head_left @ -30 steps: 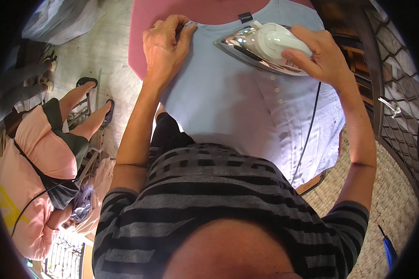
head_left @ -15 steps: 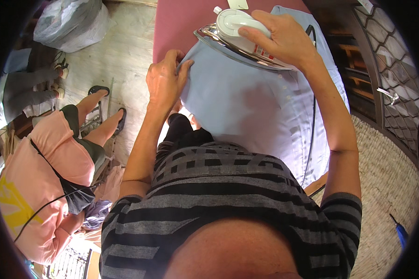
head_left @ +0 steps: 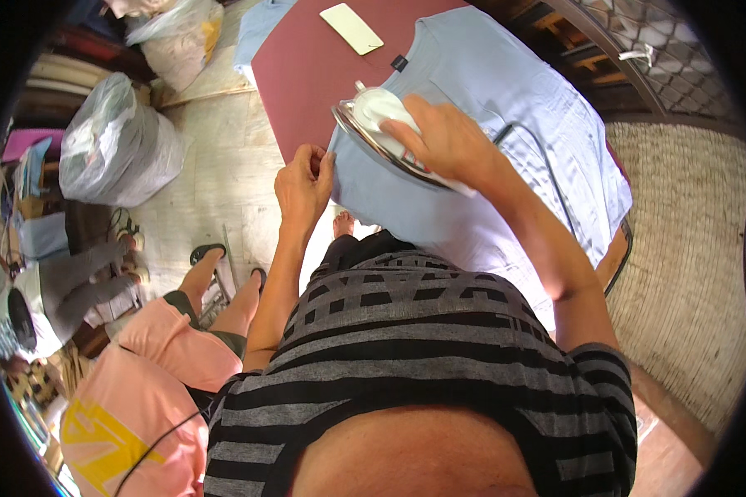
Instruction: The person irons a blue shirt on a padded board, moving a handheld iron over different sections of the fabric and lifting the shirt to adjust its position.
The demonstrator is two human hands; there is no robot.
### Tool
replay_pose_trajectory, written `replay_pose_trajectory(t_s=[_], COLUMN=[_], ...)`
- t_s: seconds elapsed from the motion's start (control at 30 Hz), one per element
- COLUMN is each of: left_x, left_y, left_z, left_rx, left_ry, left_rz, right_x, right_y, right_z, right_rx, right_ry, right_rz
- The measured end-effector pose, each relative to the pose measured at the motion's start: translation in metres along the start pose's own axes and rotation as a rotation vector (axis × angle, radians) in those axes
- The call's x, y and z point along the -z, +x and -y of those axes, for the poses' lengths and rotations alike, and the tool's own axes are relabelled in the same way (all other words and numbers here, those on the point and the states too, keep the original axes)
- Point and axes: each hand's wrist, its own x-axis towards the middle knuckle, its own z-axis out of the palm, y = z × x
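A light blue shirt [head_left: 514, 74] lies spread over a maroon ironing board [head_left: 294, 91]. My right hand [head_left: 452, 145] is wrapped round the handle of a white and chrome clothes iron [head_left: 377, 112]. The iron rests on the shirt's left part, its tip toward the left edge. Just nearer than that tip, my left hand [head_left: 302, 186] pinches the shirt's edge between thumb and curled fingers. A black cord [head_left: 555, 178] curves across the shirt from behind my right wrist.
A pale flat rectangle [head_left: 351, 29] lies on the board's far part. On the left floor stands a stuffed plastic bag [head_left: 120, 141]; nearer, a person in a peach top [head_left: 153, 398] sits. A metal lattice gate [head_left: 680, 50] is at the far right, beside a woven mat [head_left: 680, 224].
The view has shifted, showing more of the board's far part. The iron has come slightly closer to my left hand. Both hands keep their holds.
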Motion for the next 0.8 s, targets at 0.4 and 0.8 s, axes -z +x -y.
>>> replay_pose_trajectory(t_s=[0.4, 0.8], left_x=[0.006, -0.031], left_y=[0.028, 0.063], left_z=[-0.014, -0.002], left_rx=[-0.181, -0.573], left_ry=[0.189, 0.231], left_rz=[0.208, -0.004], right_x=[-0.005, -0.015], right_y=[-0.133, -0.085], right_z=[-0.015, 0.001], right_rx=[-0.544, -0.638], right_ry=[0.421, 0.695], right_rz=[-0.206, -0.369])
